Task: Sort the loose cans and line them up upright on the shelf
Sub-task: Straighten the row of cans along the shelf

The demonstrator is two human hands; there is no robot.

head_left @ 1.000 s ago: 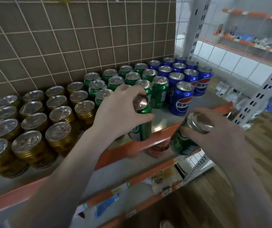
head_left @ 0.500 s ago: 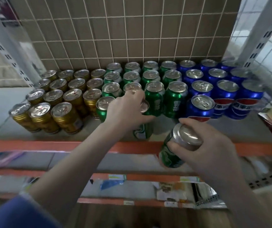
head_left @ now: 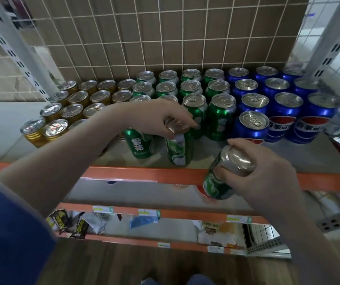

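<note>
Head view. The shelf point(head_left: 41, 153), a grey deck with an orange front rail, carries three upright blocks of cans against a tiled back panel point(head_left: 165, 33): gold cans point(head_left: 72, 112) at left, green cans point(head_left: 220, 116) in the centre, blue cans point(head_left: 284, 114) at right. Lower shelves point(head_left: 165, 212) hold packets, blurred and unreadable. The left hand point(head_left: 160, 118) reaches over the deck and grips, fingers curled over its rim, the top of a green can point(head_left: 179, 149) that stands upright near the front rail, ahead of the green block; whether its base fully rests on the deck cannot be told from this angle. Just beside it to the left stands another front green can point(head_left: 139, 142). The right hand point(head_left: 263, 173) wraps fingers and thumb round the top end of a second green can point(head_left: 219, 182), held tilted in front of the rail, off the deck.
</note>
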